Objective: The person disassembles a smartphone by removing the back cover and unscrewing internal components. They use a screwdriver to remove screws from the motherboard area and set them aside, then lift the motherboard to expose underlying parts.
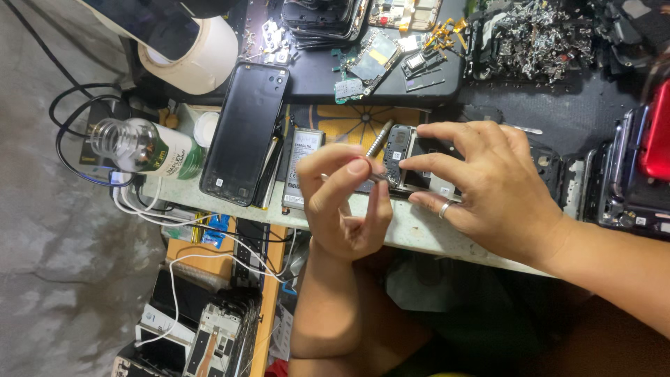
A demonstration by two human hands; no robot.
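The left hand (347, 202) pinches a slim metal screwdriver (377, 142) between thumb and forefinger, its other fingers curled in, with the tool's tip apparently down at the near end of an opened phone (419, 162). The right hand (488, 185), a ring on one finger, lies spread over that phone, its fingertips pressing the frame flat at the workbench edge (419, 234). Just to the left lie a loose flat battery (301, 167) and a black phone back cover (244, 132). Farther left a clear plastic bottle (143, 148) lies on its side, with a roll of tape (202, 52) behind it.
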